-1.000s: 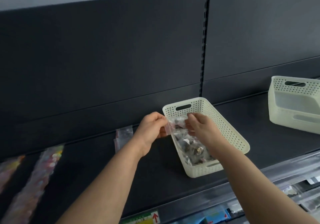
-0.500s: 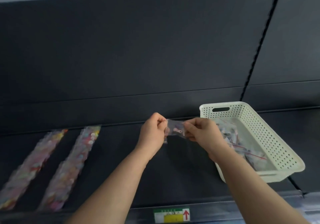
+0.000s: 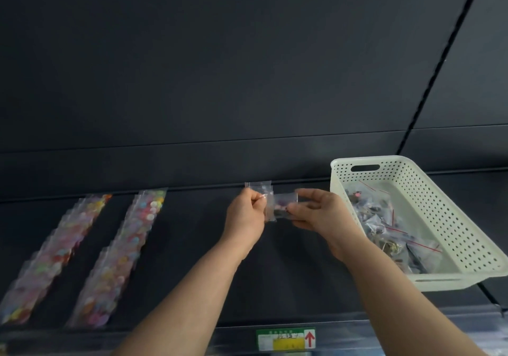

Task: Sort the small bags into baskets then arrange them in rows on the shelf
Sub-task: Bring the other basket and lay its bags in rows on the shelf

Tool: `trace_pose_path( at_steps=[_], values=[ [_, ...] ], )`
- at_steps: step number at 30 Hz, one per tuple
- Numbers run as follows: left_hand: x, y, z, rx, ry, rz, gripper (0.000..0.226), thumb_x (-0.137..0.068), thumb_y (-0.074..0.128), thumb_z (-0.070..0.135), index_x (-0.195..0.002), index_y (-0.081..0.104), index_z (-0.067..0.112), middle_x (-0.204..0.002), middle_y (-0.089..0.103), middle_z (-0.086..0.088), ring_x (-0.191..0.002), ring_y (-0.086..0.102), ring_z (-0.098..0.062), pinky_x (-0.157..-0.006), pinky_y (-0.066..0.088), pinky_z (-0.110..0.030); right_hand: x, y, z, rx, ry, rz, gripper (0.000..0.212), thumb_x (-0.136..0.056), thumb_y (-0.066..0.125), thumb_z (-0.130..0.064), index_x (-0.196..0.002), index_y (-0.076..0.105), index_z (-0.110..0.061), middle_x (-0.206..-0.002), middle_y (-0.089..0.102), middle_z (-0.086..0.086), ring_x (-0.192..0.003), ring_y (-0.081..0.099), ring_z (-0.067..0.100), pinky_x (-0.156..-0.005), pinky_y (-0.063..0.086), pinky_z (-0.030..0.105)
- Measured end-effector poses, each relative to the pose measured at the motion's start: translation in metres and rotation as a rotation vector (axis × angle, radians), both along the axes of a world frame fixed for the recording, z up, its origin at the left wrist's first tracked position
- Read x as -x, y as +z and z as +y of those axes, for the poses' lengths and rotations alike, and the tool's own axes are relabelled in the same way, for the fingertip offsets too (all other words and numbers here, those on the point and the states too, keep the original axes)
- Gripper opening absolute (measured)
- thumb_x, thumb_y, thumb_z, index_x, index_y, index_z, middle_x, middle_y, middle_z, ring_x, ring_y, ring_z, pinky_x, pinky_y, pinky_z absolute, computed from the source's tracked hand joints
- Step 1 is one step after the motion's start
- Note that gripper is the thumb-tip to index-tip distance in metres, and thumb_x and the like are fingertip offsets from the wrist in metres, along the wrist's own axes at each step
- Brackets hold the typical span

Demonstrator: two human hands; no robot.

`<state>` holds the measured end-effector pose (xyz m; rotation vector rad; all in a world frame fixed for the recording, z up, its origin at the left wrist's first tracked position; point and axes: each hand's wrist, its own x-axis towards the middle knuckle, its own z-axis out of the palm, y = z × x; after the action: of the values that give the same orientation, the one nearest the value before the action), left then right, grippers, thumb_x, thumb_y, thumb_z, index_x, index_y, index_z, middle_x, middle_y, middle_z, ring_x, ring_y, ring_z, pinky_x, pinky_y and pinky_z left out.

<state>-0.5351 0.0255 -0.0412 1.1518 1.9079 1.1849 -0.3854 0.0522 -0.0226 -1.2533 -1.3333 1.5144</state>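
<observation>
I pinch one small bag (image 3: 283, 204) between both hands, my left hand (image 3: 244, 215) nipping its left edge and my right hand (image 3: 324, 212) its right end. That keeps it flat and square just above the shelf (image 3: 192, 245), so I judge I can lay it in line with the lone bag (image 3: 257, 186) at the far edge, to start a new row right of the two colourful rows (image 3: 118, 256). The white basket (image 3: 450, 212) sits close on the right, within easy reach, with a heap of dark-filled bags (image 3: 384, 234) along its left side and near end.
</observation>
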Motion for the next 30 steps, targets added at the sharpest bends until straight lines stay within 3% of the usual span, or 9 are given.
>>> trace_pose_path(
  at_steps=[6,13,16,19,25,30],
  values=[
    [0.013,-0.03,-0.015,0.129,-0.013,-0.054,0.012,-0.096,0.056,0.014,-0.086,0.059,0.02,-0.083,0.07,-0.001,-0.076,0.063,-0.015,-0.078,0.055,-0.037,0.012,-0.038,-0.008,-0.043,-0.016,-0.312,0.056,-0.067,0.081,-0.01,-0.119,0.06,-0.011,-0.08,0.072,0.001,-0.079,0.069,0.017,-0.082,0.057,0.04],
    [0.031,-0.034,-0.007,0.063,0.099,0.23,0.014,-0.091,0.065,0.023,-0.101,0.057,0.018,-0.081,0.064,0.011,-0.082,0.064,-0.014,-0.076,0.052,-0.031,0.036,-0.047,0.0,-0.072,-0.109,-0.332,0.052,-0.069,0.081,-0.013,-0.115,0.059,-0.016,-0.077,0.071,-0.005,-0.074,0.068,0.01,-0.077,0.058,0.037],
    [0.033,-0.033,0.001,0.072,0.092,0.294,0.021,-0.091,0.065,0.025,-0.108,0.056,0.016,-0.086,0.066,0.008,-0.087,0.064,-0.017,-0.079,0.05,-0.033,0.044,-0.048,0.007,-0.148,-0.143,-0.402,0.051,-0.071,0.08,-0.013,-0.117,0.058,-0.017,-0.076,0.068,-0.009,-0.073,0.065,0.005,-0.071,0.054,0.022],
    [0.036,-0.035,0.009,0.103,0.093,0.361,0.027,-0.092,0.063,0.028,-0.114,0.054,0.015,-0.095,0.069,0.005,-0.093,0.064,-0.019,-0.078,0.049,-0.033,0.049,-0.05,0.01,-0.201,-0.167,-0.451,0.048,-0.074,0.078,-0.014,-0.116,0.058,-0.019,-0.076,0.064,-0.012,-0.069,0.059,-0.004,-0.059,0.04,0.006],
    [0.042,-0.036,0.014,0.126,0.067,0.397,0.033,-0.092,0.063,0.029,-0.118,0.05,0.012,-0.097,0.067,0.003,-0.094,0.063,-0.019,-0.072,0.045,-0.03,0.053,-0.05,0.012,-0.292,-0.178,-0.545,0.043,-0.072,0.079,-0.017,-0.111,0.061,-0.018,-0.087,0.063,-0.005,-0.073,0.059,0.004,-0.069,0.044,0.018],
    [0.044,-0.022,0.011,0.038,0.054,0.371,0.018,-0.093,0.062,0.027,-0.105,0.06,0.014,-0.094,0.065,0.01,-0.088,0.063,-0.017,-0.073,0.049,-0.033,0.046,-0.033,0.009,-0.485,-0.132,-0.797,0.025,-0.085,0.06,-0.016,-0.107,0.064,-0.025,-0.099,0.06,-0.007,-0.09,0.059,0.014,-0.069,0.043,0.026]
  ],
)
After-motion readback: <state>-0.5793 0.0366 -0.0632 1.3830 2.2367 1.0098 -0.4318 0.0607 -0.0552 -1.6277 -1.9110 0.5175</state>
